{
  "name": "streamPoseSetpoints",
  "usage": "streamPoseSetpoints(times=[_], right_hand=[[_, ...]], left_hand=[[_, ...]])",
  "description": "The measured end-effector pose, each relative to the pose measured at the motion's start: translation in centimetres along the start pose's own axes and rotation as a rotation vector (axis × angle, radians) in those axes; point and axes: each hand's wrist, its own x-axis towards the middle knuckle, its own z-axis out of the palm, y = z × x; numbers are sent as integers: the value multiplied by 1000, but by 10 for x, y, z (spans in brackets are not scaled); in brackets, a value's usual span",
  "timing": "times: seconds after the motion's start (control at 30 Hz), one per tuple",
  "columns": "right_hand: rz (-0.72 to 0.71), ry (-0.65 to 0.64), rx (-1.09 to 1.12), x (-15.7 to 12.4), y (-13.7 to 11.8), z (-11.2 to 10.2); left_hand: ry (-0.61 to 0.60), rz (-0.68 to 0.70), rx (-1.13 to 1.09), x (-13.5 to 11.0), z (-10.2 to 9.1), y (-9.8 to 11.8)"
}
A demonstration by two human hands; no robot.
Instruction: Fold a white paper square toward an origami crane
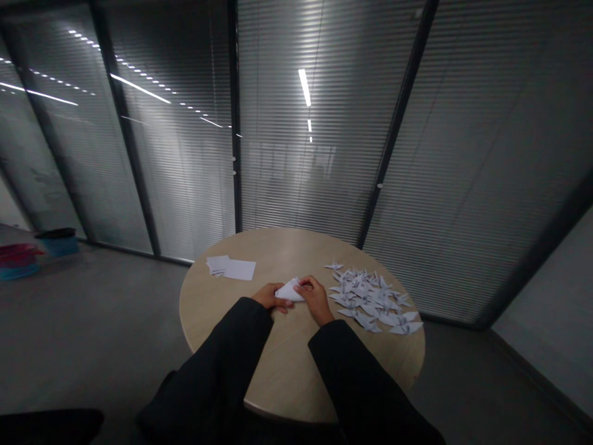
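Between my hands is a partly folded piece of white paper (pixel 288 290), held just above the middle of the round table (pixel 287 346). My left hand (pixel 272 297) grips its left and lower edge, thumb and fingers closed on it. My right hand (pixel 315 296) pinches the paper's upper right edge with thumb and fingertips. Right of my right hand lies a heap of white folded paper cranes (pixel 370 296), with a single crane (pixel 333 266) a little apart at its upper left. Flat white paper sheets (pixel 238 269) lie to the upper left of my left hand.
A glass partition with blinds (pixel 306 185) stands right behind the table. On the floor at far left are a blue bin (pixel 60 244) with a dark lining and a red-and-blue one (pixel 19 261). Something dark (pixel 50 426) shows at the lower left.
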Motion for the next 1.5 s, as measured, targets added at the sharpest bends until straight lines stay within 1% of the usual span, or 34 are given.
streamPoseSetpoints(times=[0.23, 0.5, 0.7, 1.03, 1.23, 1.5], right_hand=[[-16, 48, 87, 1, 1, 1], [14, 20, 119, 1, 1, 1], [-31, 0, 95, -1, -4, 0], [5, 9, 85, -1, -5, 1], [10, -10, 45, -2, -6, 1], [29, 13, 52, -3, -13, 2]], left_hand=[[13, 4, 4, 1, -1, -2], [39, -4, -3, 3, -2, -3], [74, 9, 10, 3, -1, -3], [52, 18, 13, 3, -2, -3], [34, 26, 9, 3, -3, -4], [35, 27, -12, 4, -4, -5]])
